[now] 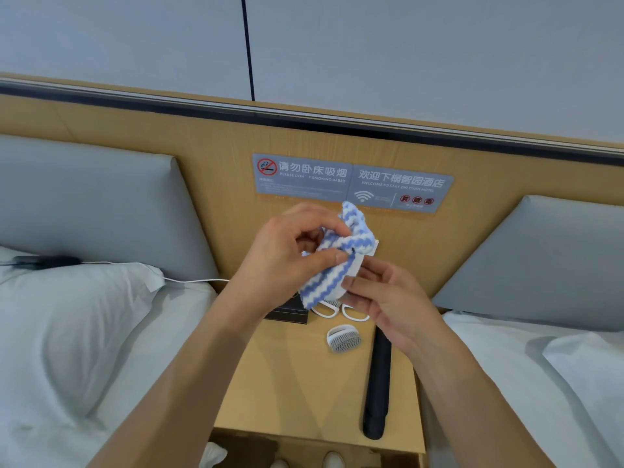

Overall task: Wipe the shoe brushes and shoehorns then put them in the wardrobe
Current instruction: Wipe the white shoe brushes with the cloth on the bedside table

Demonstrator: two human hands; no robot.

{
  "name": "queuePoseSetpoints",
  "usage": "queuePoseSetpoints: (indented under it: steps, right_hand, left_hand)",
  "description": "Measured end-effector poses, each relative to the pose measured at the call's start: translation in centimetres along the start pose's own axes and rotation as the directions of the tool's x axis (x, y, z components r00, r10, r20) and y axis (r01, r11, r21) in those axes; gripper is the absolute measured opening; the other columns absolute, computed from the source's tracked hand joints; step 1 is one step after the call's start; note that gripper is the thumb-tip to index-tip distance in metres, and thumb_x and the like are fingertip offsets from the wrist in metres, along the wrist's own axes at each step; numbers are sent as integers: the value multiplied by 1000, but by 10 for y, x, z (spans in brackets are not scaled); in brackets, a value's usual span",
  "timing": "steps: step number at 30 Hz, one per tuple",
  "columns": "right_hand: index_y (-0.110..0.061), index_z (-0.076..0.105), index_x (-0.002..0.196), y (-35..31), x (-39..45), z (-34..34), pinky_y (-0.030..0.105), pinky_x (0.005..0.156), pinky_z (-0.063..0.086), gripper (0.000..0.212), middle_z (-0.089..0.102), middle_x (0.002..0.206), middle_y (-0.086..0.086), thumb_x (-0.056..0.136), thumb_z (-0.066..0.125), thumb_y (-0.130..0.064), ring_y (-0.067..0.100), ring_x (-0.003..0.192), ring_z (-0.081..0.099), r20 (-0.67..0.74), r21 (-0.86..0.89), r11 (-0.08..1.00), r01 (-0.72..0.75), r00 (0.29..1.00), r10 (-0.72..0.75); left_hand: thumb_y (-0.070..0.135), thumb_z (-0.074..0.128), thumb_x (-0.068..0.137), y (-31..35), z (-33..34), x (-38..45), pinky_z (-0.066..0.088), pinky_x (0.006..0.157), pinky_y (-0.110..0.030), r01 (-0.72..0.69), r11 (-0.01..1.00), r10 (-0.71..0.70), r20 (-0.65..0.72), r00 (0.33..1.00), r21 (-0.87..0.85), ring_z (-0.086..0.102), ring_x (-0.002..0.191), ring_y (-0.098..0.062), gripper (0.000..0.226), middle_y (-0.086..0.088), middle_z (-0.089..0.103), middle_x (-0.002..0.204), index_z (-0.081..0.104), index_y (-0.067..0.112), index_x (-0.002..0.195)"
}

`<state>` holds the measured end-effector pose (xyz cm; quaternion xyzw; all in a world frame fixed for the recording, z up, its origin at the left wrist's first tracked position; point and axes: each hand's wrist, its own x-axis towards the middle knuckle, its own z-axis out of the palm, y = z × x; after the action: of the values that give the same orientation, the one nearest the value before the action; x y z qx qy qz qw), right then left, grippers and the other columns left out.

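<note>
Both hands mid-frame: my left hand [287,255] pinches striped cloth [332,261] around white item [358,265], right hand [385,298] steadies it for wiping. Shoe brush [343,339], shoehorn [376,383] wait on nightstand [287,383] below.

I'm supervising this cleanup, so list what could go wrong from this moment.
1. The left hand and right hand work the striped cloth around a small white item held above the nightstand; if the grip slips, it could drop onto the white brush and white loop handles below.
2. The long black object lies near the nightstand's right edge; a forearm might nudge it off.
</note>
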<state>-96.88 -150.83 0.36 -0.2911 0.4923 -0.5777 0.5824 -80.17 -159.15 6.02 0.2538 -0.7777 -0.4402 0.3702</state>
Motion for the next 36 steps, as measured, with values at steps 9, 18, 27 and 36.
queuePoseSetpoints:
  steps: [9,18,27,36]
  right_hand:
    - [0,66,120,2,15,-2,36,83,59,46,73,112,18,75,70,-8,26,92,74,29,-14,987,-158,987,158]
    - [-5,60,128,69,37,2,36,79,62,43,70,119,19,88,63,9,32,106,70,-98,58,915,-400,910,404]
    - [-7,58,128,206,75,13,34,83,56,49,65,120,22,83,70,11,29,94,65,-268,-92,718,-690,711,650]
    - [2,56,121,342,99,41,40,83,55,40,59,128,28,84,68,13,41,115,61,-301,-168,573,-802,596,745]
  left_hand:
    - [-2,74,68,-38,-18,-26,48,70,-35,-69,973,35,154,987,220,57,86,-20,31,4,60,99,61,18,87]
    - [0,70,80,-107,-24,-66,55,70,-43,336,938,-304,-270,914,81,62,80,-22,30,1,67,95,61,21,100]
    - [20,69,89,-198,-29,-135,52,73,-15,620,784,-568,-390,724,8,63,91,-2,25,21,62,97,60,32,110]
    - [16,64,90,-268,-32,-179,56,78,-31,750,657,-662,-415,624,82,63,97,-18,26,-3,64,112,64,13,116]
